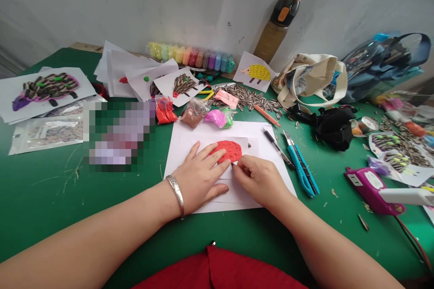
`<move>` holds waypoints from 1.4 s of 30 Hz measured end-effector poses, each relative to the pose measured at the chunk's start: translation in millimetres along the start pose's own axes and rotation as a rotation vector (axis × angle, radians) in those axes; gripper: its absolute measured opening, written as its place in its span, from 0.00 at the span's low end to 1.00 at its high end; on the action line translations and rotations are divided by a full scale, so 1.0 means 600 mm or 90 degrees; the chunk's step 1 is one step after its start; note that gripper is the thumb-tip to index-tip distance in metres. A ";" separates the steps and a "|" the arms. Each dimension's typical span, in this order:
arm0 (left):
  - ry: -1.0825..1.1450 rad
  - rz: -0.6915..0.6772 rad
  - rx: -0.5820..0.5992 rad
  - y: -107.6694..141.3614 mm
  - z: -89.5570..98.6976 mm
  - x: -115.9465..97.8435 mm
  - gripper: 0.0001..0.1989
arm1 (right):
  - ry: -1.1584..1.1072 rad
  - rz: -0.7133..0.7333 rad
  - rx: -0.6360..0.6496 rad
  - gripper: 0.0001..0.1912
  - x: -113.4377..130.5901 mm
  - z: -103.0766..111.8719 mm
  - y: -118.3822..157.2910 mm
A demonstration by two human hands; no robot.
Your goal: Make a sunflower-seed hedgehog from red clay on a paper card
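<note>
Pinched at the lower right edge of the red clay patch (pixel 228 150), my right hand (pixel 259 180) seems to hold a small dark seed or tool tip there, though I cannot tell which; my left hand (pixel 200 176) lies flat and open, fingers spread, pressing the white paper (pixel 237 198) and touching the clay's left edge. That paper rests on the green table (pixel 50 189), just in front of me. By my judgement the clay body is spread and textured, yet bare of seeds, unlike the finished hedgehog picture (pixel 185 85) beyond. Its long axis runs left to right, domed upward. Blue craft knives (pixel 301 167) lie just right.
</note>
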State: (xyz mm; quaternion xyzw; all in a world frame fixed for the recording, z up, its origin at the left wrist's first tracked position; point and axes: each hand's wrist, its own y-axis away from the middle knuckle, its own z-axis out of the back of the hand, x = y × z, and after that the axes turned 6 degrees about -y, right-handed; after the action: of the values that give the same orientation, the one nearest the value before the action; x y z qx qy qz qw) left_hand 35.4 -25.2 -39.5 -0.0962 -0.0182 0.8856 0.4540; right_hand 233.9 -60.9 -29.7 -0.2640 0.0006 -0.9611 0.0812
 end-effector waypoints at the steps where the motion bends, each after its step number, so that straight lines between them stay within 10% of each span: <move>1: 0.000 0.000 0.001 0.000 0.000 0.000 0.26 | -0.005 -0.005 0.005 0.12 0.001 0.001 0.000; 42: 0.000 0.001 0.007 -0.001 0.003 -0.001 0.27 | -0.003 -0.030 0.022 0.12 0.002 0.005 -0.002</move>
State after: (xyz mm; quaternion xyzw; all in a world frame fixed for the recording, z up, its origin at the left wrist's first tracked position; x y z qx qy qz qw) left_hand 35.7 -25.2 -37.8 -0.0932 -0.0131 0.8860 0.4540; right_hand 234.5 -59.8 -26.5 -0.2647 -0.0222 -0.9620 0.0629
